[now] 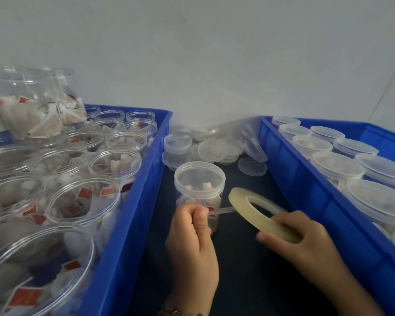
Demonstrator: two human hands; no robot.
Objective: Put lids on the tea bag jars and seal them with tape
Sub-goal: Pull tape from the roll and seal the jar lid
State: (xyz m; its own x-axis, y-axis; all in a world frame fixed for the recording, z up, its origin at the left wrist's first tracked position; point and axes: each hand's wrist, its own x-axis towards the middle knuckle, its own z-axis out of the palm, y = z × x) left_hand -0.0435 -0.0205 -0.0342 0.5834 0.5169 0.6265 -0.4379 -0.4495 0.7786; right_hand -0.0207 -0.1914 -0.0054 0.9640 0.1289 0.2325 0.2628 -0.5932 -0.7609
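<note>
A clear jar of tea bags (198, 192) with its lid (199, 176) on stands upright on the dark surface between two blue crates. My left hand (192, 238) is just in front of the jar and pinches the free end of a tape strip (222, 210). That strip runs right to a thin yellowish tape roll (258, 212). My right hand (306, 242) grips the roll's near edge, fingers curled round it. The roll is tilted and blurred.
The left blue crate (132, 215) holds several open jars of tea bags (82, 201). The right blue crate (306, 185) holds several lidded jars (338, 167). Loose clear lids (212, 149) lie in a pile behind the jar, against the white wall.
</note>
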